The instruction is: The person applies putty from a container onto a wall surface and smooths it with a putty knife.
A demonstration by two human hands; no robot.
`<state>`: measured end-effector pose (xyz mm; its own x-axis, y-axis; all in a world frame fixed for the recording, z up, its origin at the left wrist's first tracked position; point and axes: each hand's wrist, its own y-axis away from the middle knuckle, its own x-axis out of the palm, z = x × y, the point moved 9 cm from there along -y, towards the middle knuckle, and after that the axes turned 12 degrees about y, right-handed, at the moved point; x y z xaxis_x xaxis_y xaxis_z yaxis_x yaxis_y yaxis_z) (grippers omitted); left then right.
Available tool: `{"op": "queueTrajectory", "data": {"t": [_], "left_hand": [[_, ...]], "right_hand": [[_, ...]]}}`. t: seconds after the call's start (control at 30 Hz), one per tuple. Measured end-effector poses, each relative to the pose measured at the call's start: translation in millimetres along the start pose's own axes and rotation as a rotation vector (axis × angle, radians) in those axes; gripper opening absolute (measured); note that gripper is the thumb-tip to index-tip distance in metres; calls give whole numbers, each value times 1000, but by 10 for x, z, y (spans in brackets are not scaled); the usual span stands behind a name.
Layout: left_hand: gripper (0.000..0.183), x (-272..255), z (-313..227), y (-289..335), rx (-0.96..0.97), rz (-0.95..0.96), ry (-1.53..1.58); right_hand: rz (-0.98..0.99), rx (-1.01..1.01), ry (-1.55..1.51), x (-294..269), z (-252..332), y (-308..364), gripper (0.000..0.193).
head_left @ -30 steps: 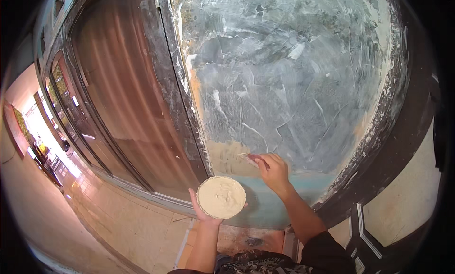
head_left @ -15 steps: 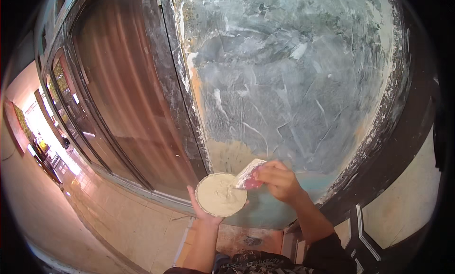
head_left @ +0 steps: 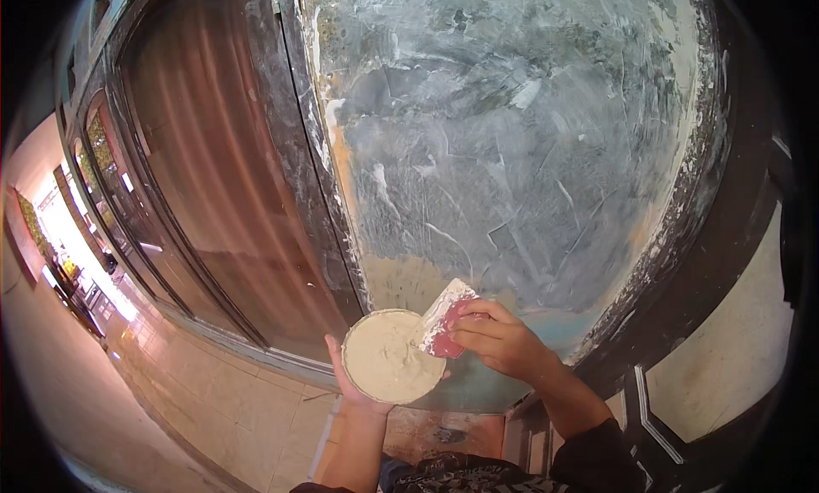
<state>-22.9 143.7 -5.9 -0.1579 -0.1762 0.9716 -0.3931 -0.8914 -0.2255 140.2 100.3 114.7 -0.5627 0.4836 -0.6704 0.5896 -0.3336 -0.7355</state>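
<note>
My left hand (head_left: 365, 401) holds up a round bowl of cream-coloured putty (head_left: 384, 361), its thumb along the left rim and fingertips showing at the right. My right hand (head_left: 499, 339) is closed on a red putty spreader (head_left: 446, 343), whose wide edge is caked with pale putty (head_left: 450, 298). One corner of the spreader touches the putty near the bowl's right side, where the surface is stirred and ridged. Just beyond both hands rises a grey-green wall panel (head_left: 503, 152) with smeared white streaks and raised ridges; a beige patch (head_left: 401, 280) lies low on its left.
Left of the panel is a dark-framed window (head_left: 213, 169) with a brown curtain behind its glass. A dark, putty-spattered frame (head_left: 674, 254) borders the panel on the right. Pale floor tiles (head_left: 230, 399) run along the left toward a bright opening (head_left: 77, 237).
The spreader has turned more upright, showing more of its red face. The bowl has shifted slightly left and nearer to me, and the view has moved a little.
</note>
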Motion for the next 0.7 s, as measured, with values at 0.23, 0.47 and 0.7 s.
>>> {"op": "queueTrajectory", "data": {"t": [0.23,0.47,0.7], "left_hand": [[99,-92,-54,-2,43,-48,-22],[95,-312,-274,-10,222,-163,-223],[93,-276,-226,-6,235,-159,-181]], "right_hand": [[-20,-27,-10,30,80,13,38],[-1,-64,-29,118,88,95,37],[0,-64,-42,132,90,135,39]]}}
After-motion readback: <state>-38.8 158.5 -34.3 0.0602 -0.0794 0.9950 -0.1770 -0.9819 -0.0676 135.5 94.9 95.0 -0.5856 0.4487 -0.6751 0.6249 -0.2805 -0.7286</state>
